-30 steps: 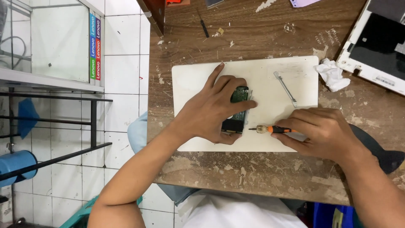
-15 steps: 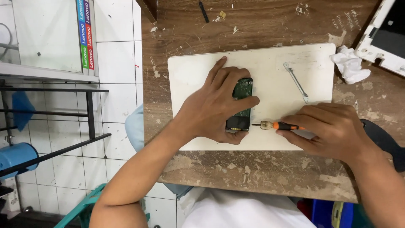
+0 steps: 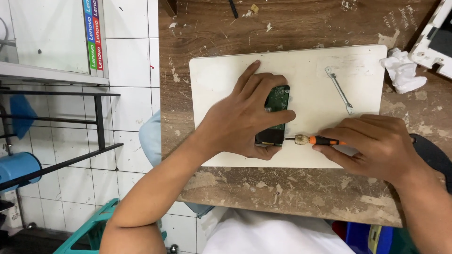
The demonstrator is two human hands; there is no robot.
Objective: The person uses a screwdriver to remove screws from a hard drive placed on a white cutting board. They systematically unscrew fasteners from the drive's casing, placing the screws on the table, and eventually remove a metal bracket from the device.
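My left hand (image 3: 245,115) lies flat over a small hard drive (image 3: 278,101) with a green circuit board, pressing it onto a white mat (image 3: 221,70). My right hand (image 3: 376,143) grips a small orange-and-black screwdriver (image 3: 313,139). Its tip points left and meets the drive's lower right edge. Most of the drive is hidden under my left fingers.
A thin metal bracket (image 3: 340,89) lies on the mat's right part. A crumpled white tissue (image 3: 404,70) sits off the mat's right edge, beside a white device (image 3: 435,40) at the top right. The worn wooden table (image 3: 282,193) ends at the left, over a tiled floor.
The view has shifted so the table sits further right and lower in frame. Both hands keep their hold on the drive and the screwdriver, with the tip still at the drive's edge.
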